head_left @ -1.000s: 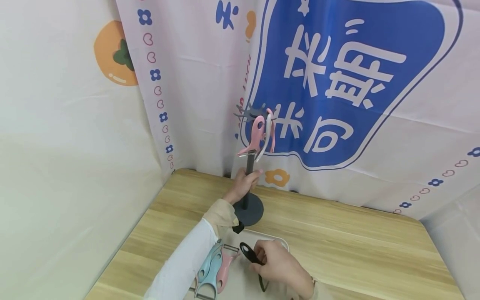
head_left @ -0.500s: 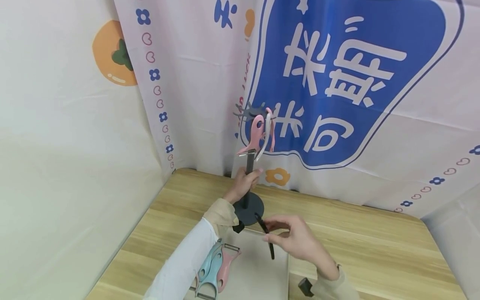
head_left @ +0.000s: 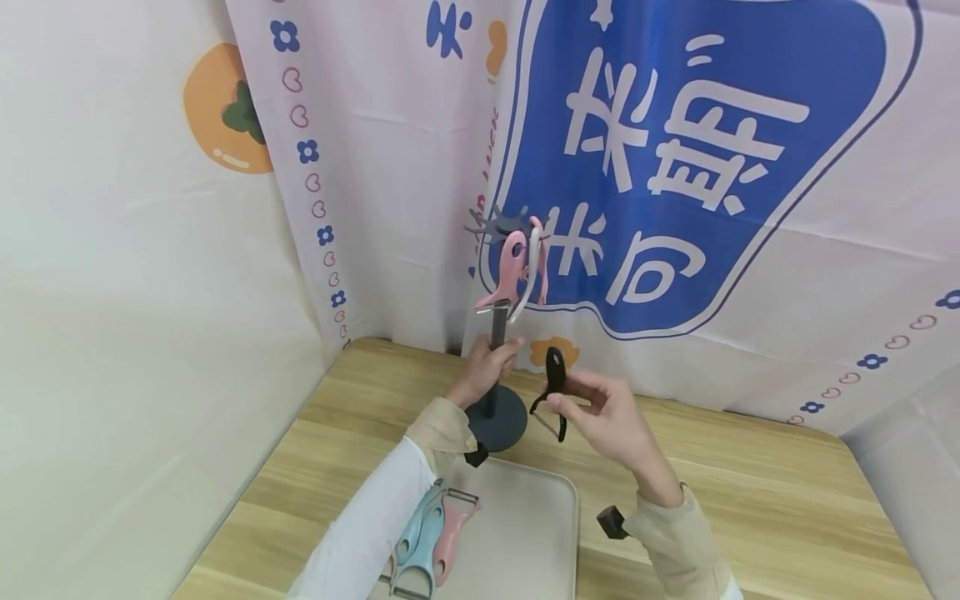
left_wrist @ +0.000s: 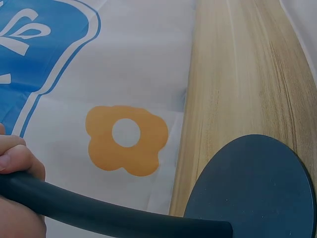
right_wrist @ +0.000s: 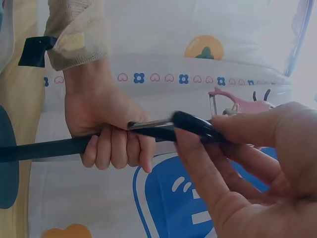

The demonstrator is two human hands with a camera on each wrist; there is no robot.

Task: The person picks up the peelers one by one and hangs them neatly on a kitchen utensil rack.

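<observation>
My left hand (head_left: 486, 371) grips the pole of a dark grey stand (head_left: 504, 421) below its hooked top; in the right wrist view the fingers of that left hand (right_wrist: 106, 126) wrap the pole. Pink peelers, one at the front (head_left: 512, 271), and a white one (head_left: 533, 271) hang from the hooks. Just right of the stand, my right hand (head_left: 611, 417) pinches a black peeler (head_left: 555, 379) between thumb and fingers, handle up and blade end down. In the right wrist view the black peeler (right_wrist: 193, 124) overlaps the left hand.
A beige tray (head_left: 525, 525) lies at the front of the wooden table (head_left: 697, 467). Pink (head_left: 452, 533) and blue (head_left: 422, 542) peelers lie at its left, partly behind my left sleeve. A printed cloth (head_left: 405, 167) hangs close behind the stand.
My right hand has lifted the black peeler from over the tray, up and away to beside the stand, and turned it handle up. My left hand stays on the pole.
</observation>
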